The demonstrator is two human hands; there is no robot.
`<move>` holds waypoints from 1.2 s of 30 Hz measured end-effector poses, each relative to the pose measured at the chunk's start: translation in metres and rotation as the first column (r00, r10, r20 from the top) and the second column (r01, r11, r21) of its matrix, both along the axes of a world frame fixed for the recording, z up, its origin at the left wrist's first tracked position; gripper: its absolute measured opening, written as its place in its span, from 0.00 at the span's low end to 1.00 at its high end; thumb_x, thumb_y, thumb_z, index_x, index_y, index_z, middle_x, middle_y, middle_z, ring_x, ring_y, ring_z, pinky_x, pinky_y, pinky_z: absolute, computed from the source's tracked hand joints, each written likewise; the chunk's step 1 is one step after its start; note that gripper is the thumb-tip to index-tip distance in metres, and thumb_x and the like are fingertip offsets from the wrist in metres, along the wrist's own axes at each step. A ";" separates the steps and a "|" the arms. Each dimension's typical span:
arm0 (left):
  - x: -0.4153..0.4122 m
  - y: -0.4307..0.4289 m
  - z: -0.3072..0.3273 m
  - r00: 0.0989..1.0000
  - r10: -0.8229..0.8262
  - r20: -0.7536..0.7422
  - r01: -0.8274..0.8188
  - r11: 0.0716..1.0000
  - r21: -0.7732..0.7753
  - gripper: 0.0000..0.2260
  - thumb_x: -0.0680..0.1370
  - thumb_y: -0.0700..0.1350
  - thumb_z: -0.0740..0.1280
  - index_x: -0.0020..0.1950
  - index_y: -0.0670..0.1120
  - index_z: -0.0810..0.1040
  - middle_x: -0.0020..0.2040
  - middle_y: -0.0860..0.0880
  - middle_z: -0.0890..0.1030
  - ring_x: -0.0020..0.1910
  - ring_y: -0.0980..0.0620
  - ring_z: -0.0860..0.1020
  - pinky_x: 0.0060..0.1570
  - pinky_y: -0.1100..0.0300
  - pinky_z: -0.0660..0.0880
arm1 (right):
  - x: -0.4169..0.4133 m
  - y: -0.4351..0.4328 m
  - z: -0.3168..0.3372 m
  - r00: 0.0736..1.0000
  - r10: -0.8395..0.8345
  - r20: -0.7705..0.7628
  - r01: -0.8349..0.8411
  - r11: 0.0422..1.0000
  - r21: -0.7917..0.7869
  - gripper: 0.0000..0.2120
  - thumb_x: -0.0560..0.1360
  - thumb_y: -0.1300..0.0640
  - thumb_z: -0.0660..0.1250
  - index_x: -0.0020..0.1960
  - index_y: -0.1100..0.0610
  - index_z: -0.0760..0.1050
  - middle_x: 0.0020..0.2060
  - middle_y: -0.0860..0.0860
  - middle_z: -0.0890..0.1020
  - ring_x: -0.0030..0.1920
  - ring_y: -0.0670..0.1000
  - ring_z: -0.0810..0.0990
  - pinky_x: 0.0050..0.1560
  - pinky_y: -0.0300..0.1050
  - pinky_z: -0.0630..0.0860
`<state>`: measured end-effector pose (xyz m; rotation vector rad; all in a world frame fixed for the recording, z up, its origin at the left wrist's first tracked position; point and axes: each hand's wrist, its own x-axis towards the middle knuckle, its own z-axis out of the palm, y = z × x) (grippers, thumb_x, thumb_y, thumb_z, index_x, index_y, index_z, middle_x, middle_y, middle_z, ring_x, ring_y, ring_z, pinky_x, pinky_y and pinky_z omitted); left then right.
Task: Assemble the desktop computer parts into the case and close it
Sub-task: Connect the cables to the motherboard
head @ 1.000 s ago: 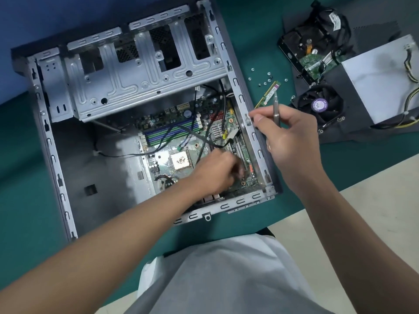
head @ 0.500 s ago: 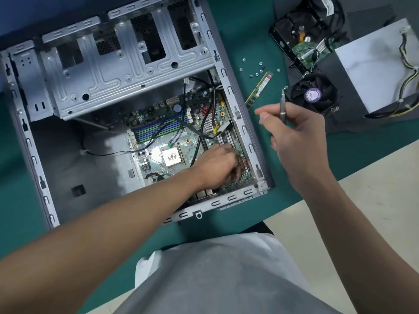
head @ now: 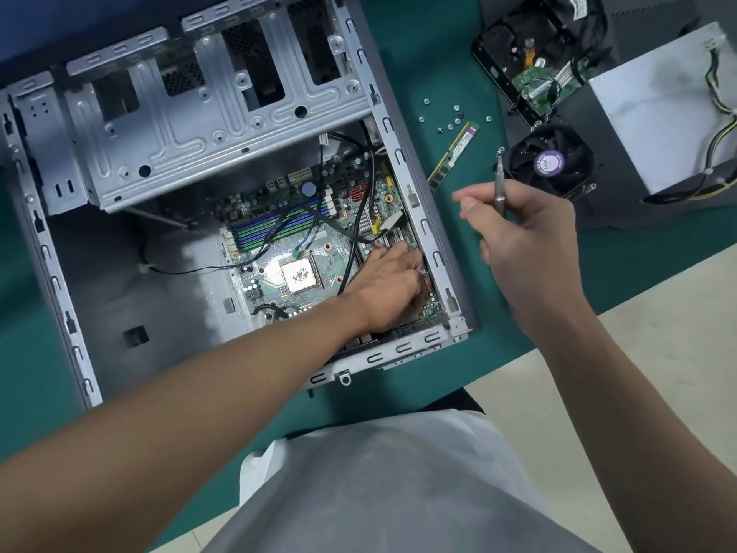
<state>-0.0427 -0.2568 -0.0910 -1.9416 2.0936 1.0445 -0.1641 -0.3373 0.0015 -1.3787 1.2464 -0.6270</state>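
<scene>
The open grey computer case (head: 422, 229) lies on its side on the green mat. Inside sits the green motherboard (head: 319, 249) with a bare silver CPU (head: 299, 276) and black cables crossing it. My left hand (head: 387, 289) reaches into the case and presses its fingers down on the board's lower right corner; what is under the fingertips is hidden. My right hand (head: 526, 241) hovers outside the case's right wall, gripping a slim grey screwdriver (head: 499, 189) upright.
On the mat right of the case lie a RAM stick (head: 454, 153) and several loose screws (head: 450, 123). Further right are a black CPU fan (head: 550, 163), a hard drive (head: 530, 61) with cables, and a silver power supply (head: 662, 101). The table's edge runs below my right hand.
My right hand with the screwdriver has moved right, away from the case wall. My left hand stays on the board's lower right corner. The camera has shifted a little.
</scene>
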 end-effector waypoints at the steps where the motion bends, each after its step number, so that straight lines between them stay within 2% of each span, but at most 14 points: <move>1: 0.000 0.000 -0.001 1.000 -0.015 0.019 0.015 1.000 -0.008 0.04 0.74 0.46 0.71 0.47 0.48 0.81 0.63 0.50 0.71 0.64 0.50 0.62 0.70 0.49 0.57 | 0.000 0.000 0.000 1.000 0.003 0.000 -0.003 1.000 -0.002 0.06 0.73 0.55 0.67 0.40 0.49 0.82 0.26 0.50 0.70 0.26 0.51 0.63 0.26 0.43 0.59; 4: -0.002 -0.003 -0.003 0.996 -0.057 0.075 0.058 0.998 -0.019 0.11 0.75 0.46 0.70 0.57 0.49 0.80 0.69 0.50 0.68 0.67 0.51 0.60 0.70 0.49 0.55 | 0.001 0.002 -0.001 0.999 0.045 -0.023 -0.045 0.999 -0.015 0.05 0.73 0.55 0.67 0.41 0.50 0.81 0.24 0.47 0.70 0.24 0.48 0.63 0.25 0.41 0.59; 6: -0.003 -0.005 -0.002 0.993 -0.062 0.099 0.064 0.998 -0.027 0.11 0.75 0.47 0.69 0.57 0.51 0.79 0.68 0.51 0.68 0.67 0.51 0.60 0.69 0.49 0.55 | 0.004 0.005 0.000 0.991 0.108 -0.080 -0.112 0.992 -0.054 0.03 0.74 0.55 0.68 0.43 0.51 0.81 0.25 0.45 0.73 0.26 0.49 0.69 0.26 0.44 0.67; 8: -0.006 -0.006 -0.001 0.993 -0.039 0.113 0.043 0.999 -0.027 0.12 0.74 0.48 0.70 0.58 0.52 0.78 0.68 0.51 0.68 0.68 0.50 0.60 0.69 0.49 0.56 | 0.007 0.006 0.000 0.986 0.129 -0.106 -0.137 0.988 -0.067 0.02 0.73 0.56 0.70 0.45 0.53 0.80 0.31 0.44 0.78 0.36 0.52 0.77 0.39 0.51 0.78; 11: -0.010 -0.005 -0.001 0.990 0.000 0.141 0.004 1.000 -0.030 0.12 0.74 0.45 0.69 0.57 0.52 0.77 0.66 0.52 0.69 0.67 0.51 0.61 0.69 0.48 0.56 | 0.007 0.006 -0.001 0.980 0.140 -0.142 -0.149 0.987 -0.054 0.03 0.73 0.57 0.71 0.46 0.54 0.79 0.33 0.42 0.78 0.38 0.51 0.78 0.45 0.54 0.78; 15: -0.012 -0.005 0.001 0.988 0.047 0.148 -0.040 0.998 -0.048 0.12 0.74 0.44 0.69 0.57 0.51 0.78 0.64 0.51 0.70 0.65 0.51 0.62 0.66 0.50 0.57 | 0.005 0.005 -0.003 0.968 0.140 -0.208 -0.151 0.988 -0.037 0.04 0.73 0.53 0.71 0.44 0.52 0.79 0.35 0.44 0.80 0.39 0.49 0.79 0.44 0.48 0.77; 19: -0.010 -0.005 0.001 0.990 0.080 0.118 -0.075 0.996 -0.041 0.14 0.74 0.44 0.71 0.59 0.50 0.78 0.66 0.50 0.69 0.66 0.50 0.61 0.68 0.49 0.57 | 0.003 0.006 -0.003 0.956 0.143 -0.256 -0.163 0.985 -0.057 0.05 0.73 0.51 0.71 0.43 0.52 0.79 0.33 0.43 0.79 0.36 0.42 0.77 0.38 0.35 0.73; 23: -0.003 -0.006 0.001 0.998 -0.028 0.048 0.032 0.996 -0.082 0.06 0.76 0.44 0.66 0.52 0.46 0.75 0.61 0.48 0.71 0.62 0.49 0.64 0.68 0.50 0.59 | 0.005 0.007 -0.001 0.950 0.136 -0.281 -0.156 0.987 -0.049 0.05 0.74 0.51 0.70 0.43 0.52 0.79 0.32 0.41 0.79 0.35 0.40 0.76 0.36 0.31 0.71; 25: 0.003 -0.005 0.000 0.995 -0.096 -0.020 0.094 0.991 -0.097 0.02 0.78 0.41 0.63 0.45 0.46 0.71 0.57 0.44 0.73 0.55 0.48 0.64 0.61 0.53 0.60 | 0.006 0.006 0.002 0.944 0.140 -0.298 -0.158 0.987 -0.039 0.04 0.74 0.51 0.70 0.43 0.51 0.79 0.33 0.42 0.79 0.35 0.41 0.77 0.37 0.33 0.72; 27: 0.010 -0.003 0.001 0.983 -0.176 -0.052 0.168 0.976 -0.141 0.05 0.78 0.41 0.64 0.42 0.43 0.75 0.55 0.42 0.75 0.50 0.50 0.59 0.51 0.58 0.55 | 0.007 0.004 0.006 0.928 0.165 -0.334 -0.192 0.980 -0.047 0.03 0.74 0.52 0.70 0.43 0.50 0.78 0.32 0.41 0.78 0.35 0.39 0.76 0.36 0.30 0.70; 29: 0.014 -0.003 -0.001 0.972 -0.228 -0.056 0.216 0.962 -0.166 0.07 0.78 0.40 0.65 0.49 0.37 0.79 0.57 0.40 0.77 0.54 0.48 0.62 0.54 0.56 0.57 | 0.009 0.002 0.011 0.902 0.197 -0.384 -0.242 0.968 -0.071 0.03 0.74 0.53 0.69 0.44 0.51 0.77 0.31 0.41 0.77 0.34 0.37 0.75 0.36 0.27 0.68; 32: 0.018 0.000 -0.009 0.950 -0.312 -0.030 0.300 0.933 -0.198 0.08 0.78 0.44 0.67 0.54 0.43 0.80 0.59 0.49 0.76 0.58 0.50 0.65 0.60 0.56 0.60 | 0.014 -0.002 0.023 0.805 0.296 -0.515 -0.425 0.892 -0.153 0.06 0.77 0.52 0.65 0.45 0.54 0.75 0.34 0.44 0.75 0.34 0.43 0.73 0.38 0.36 0.67; 34: 0.021 0.005 -0.014 0.940 -0.341 0.005 0.336 0.924 -0.181 0.08 0.77 0.52 0.68 0.54 0.51 0.80 0.53 0.56 0.71 0.55 0.56 0.62 0.59 0.59 0.60 | 0.013 -0.008 0.037 0.646 0.432 -0.630 -0.661 0.729 -0.177 0.08 0.79 0.54 0.60 0.45 0.57 0.73 0.39 0.51 0.72 0.39 0.52 0.72 0.43 0.46 0.66; 36: 0.021 0.006 -0.015 0.946 -0.322 -0.033 0.311 0.932 -0.185 0.08 0.77 0.54 0.68 0.53 0.54 0.81 0.50 0.59 0.66 0.51 0.59 0.59 0.56 0.63 0.57 | 0.013 -0.016 0.051 0.446 0.559 -0.699 -0.842 0.527 -0.116 0.07 0.79 0.60 0.58 0.47 0.60 0.72 0.44 0.53 0.70 0.43 0.55 0.72 0.44 0.47 0.65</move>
